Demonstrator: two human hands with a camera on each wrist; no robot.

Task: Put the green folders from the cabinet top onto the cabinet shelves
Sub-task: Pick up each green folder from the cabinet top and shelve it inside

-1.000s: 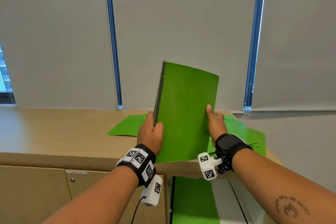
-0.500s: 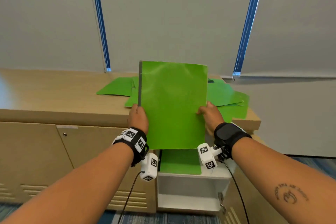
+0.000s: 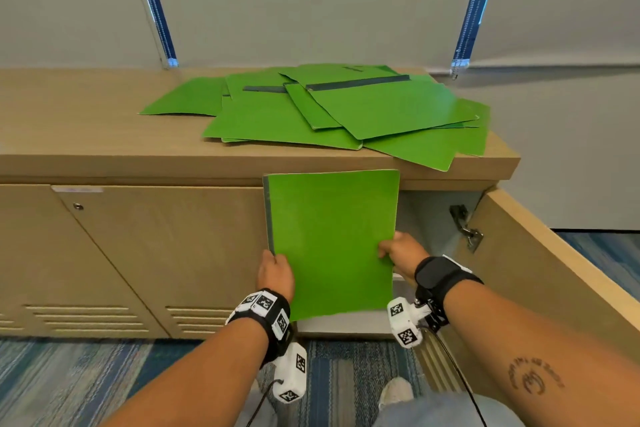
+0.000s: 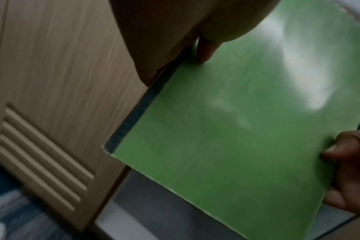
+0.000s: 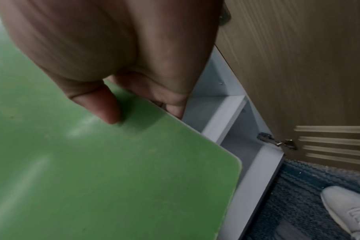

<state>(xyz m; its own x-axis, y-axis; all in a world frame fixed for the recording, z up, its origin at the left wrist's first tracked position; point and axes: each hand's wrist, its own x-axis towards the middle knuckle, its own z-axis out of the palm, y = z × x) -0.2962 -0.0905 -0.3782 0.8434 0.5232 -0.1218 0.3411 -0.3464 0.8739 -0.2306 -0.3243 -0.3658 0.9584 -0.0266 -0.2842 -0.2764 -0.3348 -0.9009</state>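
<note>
Green folder in hand (image 3: 330, 243): held upright in front of the open cabinet compartment, dark spine on its left edge, top edge level with the underside of the cabinet top.
Left hand (image 3: 275, 273): grips the folder's spine edge low down; thumb (image 4: 206, 48) pressed on the front face, the other fingers behind the folder and hidden.
Right hand (image 3: 401, 255): pinches the folder's right edge; thumb (image 5: 102, 104) on the front face, fingers curled behind the edge.
Cabinet top (image 3: 104, 135): pale wood surface carrying the loose pile of green folders (image 3: 346, 111).
Pile: overlapping flat folders, lying toward the right end of the cabinet top; two show dark spine strips; the lowest at the right reaches the front edge and slightly overhangs it.
Open compartment (image 3: 426, 215): white interior, at the right end of the cabinet, mostly covered by the held folder; contents cannot be told.
Shelf (image 5: 224, 113): white board seen edge-on inside the compartment, to the right of the held folder.
Open door (image 3: 540, 263): wood, swung out to the right, metal hinge (image 3: 465, 227) at its upper inner corner.
Closed doors (image 3: 156, 253): left of the compartment, with louvre slots near the bottom.
Floor: blue patterned carpet (image 3: 86, 381); a white shoe (image 5: 347, 209) near the open door.
</note>
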